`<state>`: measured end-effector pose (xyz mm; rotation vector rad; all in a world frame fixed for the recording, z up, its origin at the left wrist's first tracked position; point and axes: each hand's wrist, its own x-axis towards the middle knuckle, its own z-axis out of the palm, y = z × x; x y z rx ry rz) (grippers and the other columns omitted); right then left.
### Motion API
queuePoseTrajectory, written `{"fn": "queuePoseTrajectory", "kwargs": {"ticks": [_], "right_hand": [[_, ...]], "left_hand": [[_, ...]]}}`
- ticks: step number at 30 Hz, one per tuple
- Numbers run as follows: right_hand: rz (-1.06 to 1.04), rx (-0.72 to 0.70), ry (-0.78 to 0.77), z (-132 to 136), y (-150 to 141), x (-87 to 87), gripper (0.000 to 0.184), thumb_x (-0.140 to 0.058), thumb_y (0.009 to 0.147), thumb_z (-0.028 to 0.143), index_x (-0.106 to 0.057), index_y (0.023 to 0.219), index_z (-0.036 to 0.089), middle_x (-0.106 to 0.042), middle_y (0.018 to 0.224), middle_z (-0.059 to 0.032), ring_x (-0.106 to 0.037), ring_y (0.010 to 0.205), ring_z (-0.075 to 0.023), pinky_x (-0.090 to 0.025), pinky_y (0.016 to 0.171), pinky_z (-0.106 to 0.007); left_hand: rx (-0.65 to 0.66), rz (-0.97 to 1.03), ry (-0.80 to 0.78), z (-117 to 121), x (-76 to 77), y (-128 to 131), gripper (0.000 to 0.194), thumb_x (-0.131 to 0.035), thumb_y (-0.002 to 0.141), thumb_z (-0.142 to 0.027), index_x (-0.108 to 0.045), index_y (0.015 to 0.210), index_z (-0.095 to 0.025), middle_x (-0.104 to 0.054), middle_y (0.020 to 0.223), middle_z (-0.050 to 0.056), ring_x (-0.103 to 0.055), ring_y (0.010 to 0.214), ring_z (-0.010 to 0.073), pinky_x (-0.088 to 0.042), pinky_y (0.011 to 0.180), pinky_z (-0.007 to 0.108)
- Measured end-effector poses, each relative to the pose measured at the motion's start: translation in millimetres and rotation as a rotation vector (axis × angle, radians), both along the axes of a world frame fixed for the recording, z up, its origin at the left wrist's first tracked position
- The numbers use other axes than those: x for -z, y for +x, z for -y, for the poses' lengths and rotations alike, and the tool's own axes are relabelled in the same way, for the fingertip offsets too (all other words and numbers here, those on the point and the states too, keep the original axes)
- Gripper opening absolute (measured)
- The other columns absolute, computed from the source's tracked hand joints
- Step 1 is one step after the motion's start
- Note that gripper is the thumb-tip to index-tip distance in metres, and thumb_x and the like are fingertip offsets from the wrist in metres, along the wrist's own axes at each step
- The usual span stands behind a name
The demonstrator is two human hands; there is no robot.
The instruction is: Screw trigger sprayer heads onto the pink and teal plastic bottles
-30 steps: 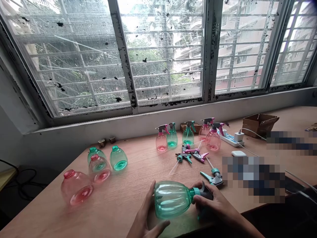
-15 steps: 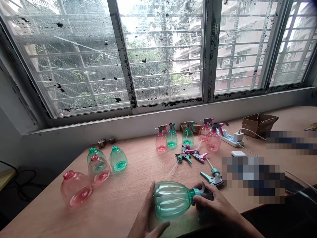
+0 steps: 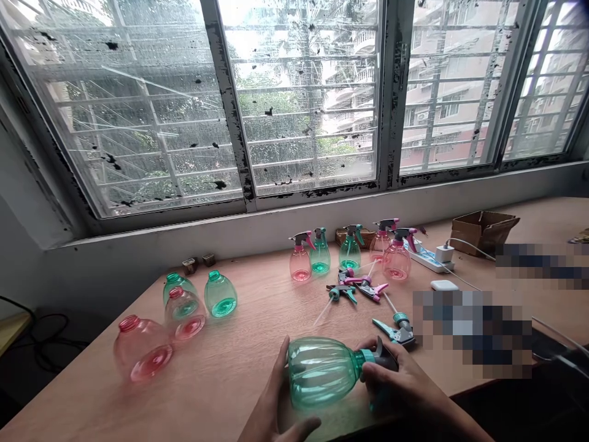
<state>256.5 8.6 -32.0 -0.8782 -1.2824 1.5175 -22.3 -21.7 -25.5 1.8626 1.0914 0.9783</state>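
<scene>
A clear green spray bottle (image 3: pixel 322 372) lies on its side in the air over the front of the table, base to the left, sprayer head to the right. My left hand (image 3: pixel 272 393) cradles its base, fingers along the far side and thumb beneath on the near side. At the neck, my right hand (image 3: pixel 396 374) is closed around the teal collar and dark grey sprayer head, which its fingers partly hide. Just beyond it lies a loose teal-and-grey trigger sprayer (image 3: pixel 401 330). More loose trigger sprayers (image 3: pixel 343 293), teal and pink, are farther back.
Open green bottles (image 3: pixel 221 294) and pink bottles (image 3: pixel 143 348) stand at left. Several bottles with sprayers fitted, one a pink spray bottle (image 3: pixel 396 261), stand near the window. A power strip (image 3: pixel 430 258), a white case (image 3: pixel 444 286) and a cardboard box (image 3: pixel 483 233) are at right.
The green bottle has turned slightly about its long axis, its ribs now more slanted. Both hands keep nearly the same place; the loose sprayers and standing bottles have not moved.
</scene>
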Motion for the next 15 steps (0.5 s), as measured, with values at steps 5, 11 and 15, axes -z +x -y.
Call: {"fn": "queuePoseTrajectory", "kwargs": {"ticks": [5, 11, 15], "right_hand": [[0.012, 0.004, 0.012, 0.8, -0.2, -1.8, 0.048, -0.083, 0.07, 0.053, -0.058, 0.094, 0.019, -0.07, 0.066, 0.0008, -0.067, 0.052, -0.0175, -0.053, 0.051, -0.026], [-0.012, -0.015, 0.005, 0.1, 0.2, -0.2, 0.049, -0.081, 0.072, 0.053, -0.056, 0.098, 0.019, -0.069, 0.063, 0.0024, -0.067, 0.053, -0.0173, -0.053, 0.051, -0.026], [0.006, -0.008, 0.013, 0.0, 0.0, -0.3, 0.049, -0.081, 0.072, 0.053, -0.057, 0.096, 0.018, -0.069, 0.066, 0.0008, -0.068, 0.054, -0.0183, -0.054, 0.051, -0.026]], "left_hand": [[0.035, 0.066, -0.04, -0.6, 4.5, -1.2, 0.101, -0.064, 0.085, -0.06, -0.007, 0.159, -0.021, -0.032, 0.162, 0.013, -0.024, 0.15, 0.0333, -0.019, 0.123, 0.047], [0.008, 0.022, 0.008, -0.5, 2.7, -0.1, 0.091, -0.064, 0.088, -0.053, -0.011, 0.158, -0.03, -0.03, 0.163, 0.008, -0.028, 0.149, 0.0313, -0.021, 0.123, 0.047], [0.031, 0.043, 0.016, -0.7, 4.0, 1.3, 0.1, -0.065, 0.086, -0.058, -0.004, 0.159, -0.028, -0.037, 0.16, 0.01, -0.03, 0.148, 0.0311, -0.024, 0.122, 0.044]]}}
